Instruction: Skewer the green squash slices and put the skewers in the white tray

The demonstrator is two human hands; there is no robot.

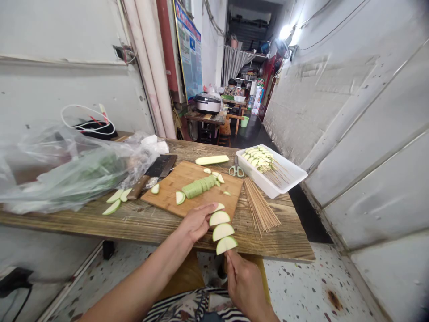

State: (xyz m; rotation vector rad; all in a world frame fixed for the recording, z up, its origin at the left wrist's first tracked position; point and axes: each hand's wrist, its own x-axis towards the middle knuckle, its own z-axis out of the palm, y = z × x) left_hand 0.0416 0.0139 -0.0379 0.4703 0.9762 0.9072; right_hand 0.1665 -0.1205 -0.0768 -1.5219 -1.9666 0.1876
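Your left hand (197,223) pinches the top slice (219,207) between thumb and fingers. Your right hand (246,284) is closed just under the lowest slice, pinching the bottom end of the loaded stick (223,231); the wood itself is mostly hidden. You hold that stick over the near edge of the table (291,241), in front of the board. Four pale half-round slices with green rims run down it in a column, slightly apart from each other.

On the board (167,183), ahead of your hands, a squash (199,185) lies cut into a close row. A few loose pieces sit around it, one of them at the near end of the row and another by the left edge. Behind the board lies a long, pale piece (212,159).

To the left you have the cleaver (161,165), its handle pointing toward you, with three slices (114,208) on the wood beside it and a clear bag (77,165) beyond them. To the right, scissors (236,171) lie by the board's far corner. Next to them stands the white tray (275,193), with loaded skewers (259,158) heaped at its left end. Bare sticks (259,203) lie fanned out in front of it.
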